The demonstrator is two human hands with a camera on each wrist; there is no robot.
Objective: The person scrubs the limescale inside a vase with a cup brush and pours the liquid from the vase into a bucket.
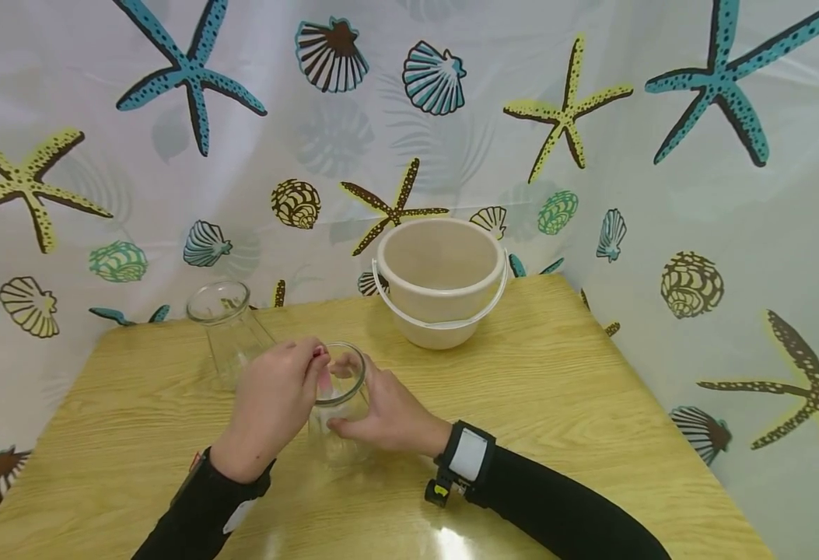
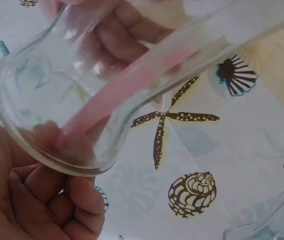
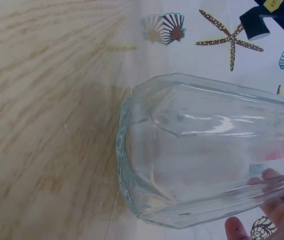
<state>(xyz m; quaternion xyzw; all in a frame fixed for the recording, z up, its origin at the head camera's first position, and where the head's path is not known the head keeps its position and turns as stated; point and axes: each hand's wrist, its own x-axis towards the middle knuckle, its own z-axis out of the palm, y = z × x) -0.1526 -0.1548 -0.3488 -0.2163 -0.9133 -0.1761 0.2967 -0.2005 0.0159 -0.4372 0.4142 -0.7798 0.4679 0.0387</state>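
A clear glass jar [image 1: 335, 455] with a thick rim stands at the middle of the table. My right hand [image 1: 397, 412] grips its side just below the rim, thumb in front. At the mouth, my left hand [image 1: 276, 408] pinches one end of a flat pink strip [image 2: 104, 100]. The strip runs down inside the glass, against the wall in the left wrist view. What kind of thing it is, I cannot tell. In the right wrist view the jar's faceted base [image 3: 124, 155] shows, with the pink higher up inside.
A second clear glass jar [image 1: 222, 334] stands at the back left, close beyond my left hand. At the back of the wooden table [image 1: 556, 404] is a cream bucket [image 1: 444, 307] with a white handle. A curtain [image 1: 465, 148] printed with shells and starfish hangs behind and at the right.
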